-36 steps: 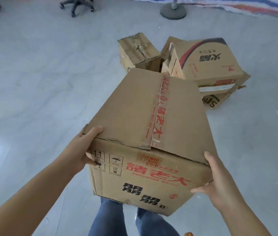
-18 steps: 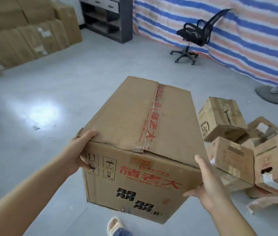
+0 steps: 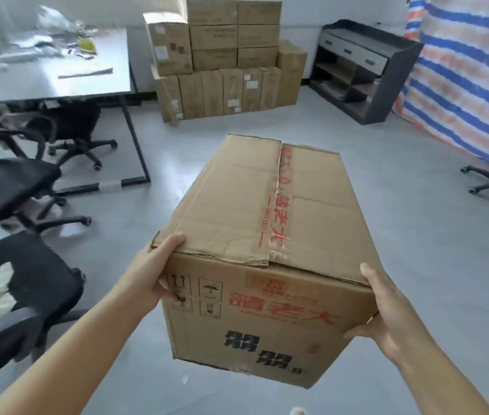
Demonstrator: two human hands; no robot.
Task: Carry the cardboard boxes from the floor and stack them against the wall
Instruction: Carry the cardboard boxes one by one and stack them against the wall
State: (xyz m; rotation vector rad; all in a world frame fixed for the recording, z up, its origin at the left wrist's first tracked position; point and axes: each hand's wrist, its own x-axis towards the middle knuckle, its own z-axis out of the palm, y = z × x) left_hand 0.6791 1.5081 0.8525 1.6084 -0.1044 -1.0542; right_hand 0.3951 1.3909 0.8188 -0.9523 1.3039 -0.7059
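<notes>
While the box [image 3: 270, 250] hung clear of the floor between my left hand [image 3: 154, 274] and right hand [image 3: 387, 310], each gripping a near corner, I judged it best kept level and walked straight to the stack [image 3: 225, 61] against the wall.

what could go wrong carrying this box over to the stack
The left hand and right hand hold the cardboard box only at its near corners, so the far end could dip or slip. The office chairs on the left crowd the route to the stacked boxes.
</notes>
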